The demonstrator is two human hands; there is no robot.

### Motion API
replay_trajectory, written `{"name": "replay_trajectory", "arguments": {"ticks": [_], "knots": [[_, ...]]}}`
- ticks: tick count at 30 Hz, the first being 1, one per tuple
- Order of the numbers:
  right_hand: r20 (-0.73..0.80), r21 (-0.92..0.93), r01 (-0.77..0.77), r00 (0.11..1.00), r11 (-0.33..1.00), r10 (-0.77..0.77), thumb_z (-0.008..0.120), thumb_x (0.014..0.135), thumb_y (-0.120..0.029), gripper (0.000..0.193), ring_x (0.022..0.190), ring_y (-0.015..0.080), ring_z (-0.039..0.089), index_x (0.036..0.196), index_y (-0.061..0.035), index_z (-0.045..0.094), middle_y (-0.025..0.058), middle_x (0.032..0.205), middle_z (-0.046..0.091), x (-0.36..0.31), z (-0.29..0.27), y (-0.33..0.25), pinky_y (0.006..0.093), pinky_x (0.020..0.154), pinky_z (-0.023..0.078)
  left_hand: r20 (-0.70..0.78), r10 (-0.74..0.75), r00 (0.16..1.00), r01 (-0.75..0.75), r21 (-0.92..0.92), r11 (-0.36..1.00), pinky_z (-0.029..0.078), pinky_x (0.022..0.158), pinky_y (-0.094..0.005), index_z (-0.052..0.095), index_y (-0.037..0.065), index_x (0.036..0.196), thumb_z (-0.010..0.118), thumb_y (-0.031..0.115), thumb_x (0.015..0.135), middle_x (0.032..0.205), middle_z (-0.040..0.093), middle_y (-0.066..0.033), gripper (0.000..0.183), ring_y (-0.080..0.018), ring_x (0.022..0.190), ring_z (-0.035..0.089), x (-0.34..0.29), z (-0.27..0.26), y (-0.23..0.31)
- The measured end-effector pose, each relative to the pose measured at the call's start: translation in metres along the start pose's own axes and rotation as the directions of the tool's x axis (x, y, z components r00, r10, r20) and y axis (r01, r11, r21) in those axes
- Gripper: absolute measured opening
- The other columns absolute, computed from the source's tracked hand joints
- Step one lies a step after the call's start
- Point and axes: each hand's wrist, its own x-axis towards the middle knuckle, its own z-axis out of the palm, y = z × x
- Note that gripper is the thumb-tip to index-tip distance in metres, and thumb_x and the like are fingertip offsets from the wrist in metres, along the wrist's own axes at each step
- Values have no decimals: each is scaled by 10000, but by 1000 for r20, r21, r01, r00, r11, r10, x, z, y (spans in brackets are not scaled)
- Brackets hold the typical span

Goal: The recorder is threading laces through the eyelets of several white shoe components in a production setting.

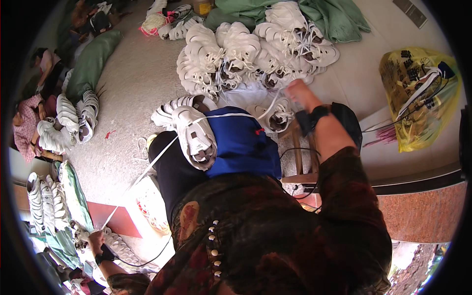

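A white sneaker (192,132) lies on my lap, resting against a blue cloth (241,142). From it a white shoelace (160,156) runs taut to both sides. Far out at the lower left, my left hand (97,241) is closed on one stretch of the lace. My right hand (301,94), somewhat blurred, is raised at the right with its fingers closed around the other stretch, which crosses the blue cloth. Just below my right hand, another white sneaker (279,116) sits near a wooden stool (298,152).
A large pile of white sneakers (241,46) lies ahead, with green sacks (334,19) behind it. At the right stands a yellow plastic bag (418,98) holding laces. Other people (30,123) sit at the left beside more sneakers (69,115). A black cable (147,264) trails near my left wrist.
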Motion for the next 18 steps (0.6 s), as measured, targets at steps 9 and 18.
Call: {"name": "replay_trajectory", "arguments": {"ticks": [9,18], "knots": [[570,473,76,733,878,-370,607,751,-24,113,752,146,602,659,-26,540,110,760,630,-48,196,-49,244,638,453,320,19,947,162,-529,833,270,368,-223,550,78,675,545,241,857,504,432,12,243,-75,377,337,19,194,193],[325,367,455,755,811,-570,626,716,-10,212,525,74,406,578,-21,466,-5,524,435,-46,228,-74,253,480,356,532,497,686,-61,-639,767,322,383,-150,578,85,728,589,242,861,561,556,0,206,-42,445,473,-36,247,429]]}}
